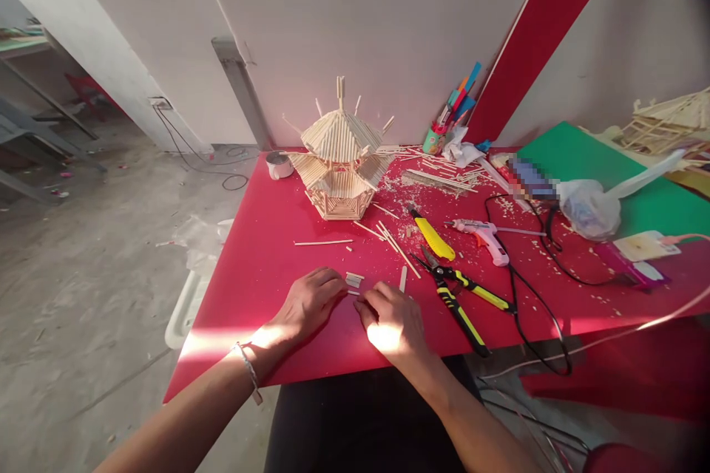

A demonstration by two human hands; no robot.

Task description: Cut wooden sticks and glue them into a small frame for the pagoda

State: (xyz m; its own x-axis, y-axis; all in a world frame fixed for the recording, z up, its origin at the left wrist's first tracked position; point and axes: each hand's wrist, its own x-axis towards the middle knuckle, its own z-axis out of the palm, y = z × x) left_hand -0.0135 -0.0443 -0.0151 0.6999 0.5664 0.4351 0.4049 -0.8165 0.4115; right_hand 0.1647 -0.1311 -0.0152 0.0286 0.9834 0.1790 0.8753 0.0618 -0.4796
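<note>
Short stick (353,293) between left hand (314,299) and right hand (393,316), at red bench (255,251) — fingers curled near its ends; cannot tell if either grip pinches it. Small stick panel (353,280) just beyond.

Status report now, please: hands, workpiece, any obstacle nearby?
Left hand and right hand at opposite ends of short stick. Small stick panel just beyond. Pruning shears right of right hand.
</note>
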